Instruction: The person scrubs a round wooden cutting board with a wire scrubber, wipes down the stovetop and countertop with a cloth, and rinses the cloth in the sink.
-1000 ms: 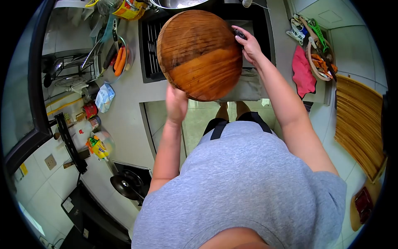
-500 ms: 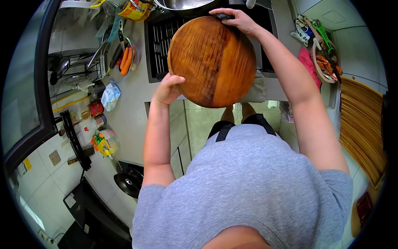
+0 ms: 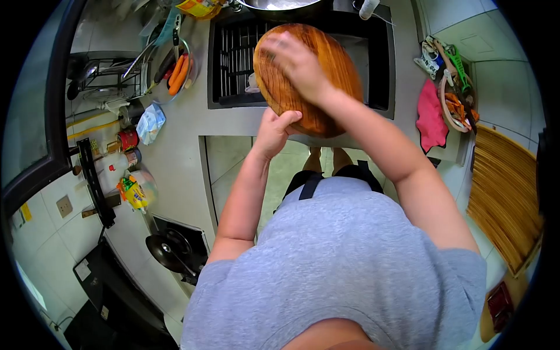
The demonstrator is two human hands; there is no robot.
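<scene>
A round wooden cutting board (image 3: pixel 335 76) is held tilted above the front of the dark sink (image 3: pixel 230 102). My left hand (image 3: pixel 275 129) grips its near left edge, the thumb lying on the upper face and the other fingers underneath. Across the board's face lies my right hand (image 3: pixel 297 64), palm down with fingers stretched out and smeared by motion. I see nothing in the right hand, though its underside is hidden. A pale, partly hidden item sits on the sink's rack, left of the board.
A metal pan (image 3: pixel 283 4) stands beyond the sink. On the left counter are a clear bowl with carrots (image 3: pixel 179 76), a knife, a blue-white packet (image 3: pixel 151 123) and a yellow packet (image 3: pixel 134 193). A pink cloth (image 3: pixel 431 116) and basket (image 3: pixel 457 96) are at the right.
My right hand has left the far rim and moved onto the board's face. The board has turned and shifted slightly right, with my left hand still on its edge.
</scene>
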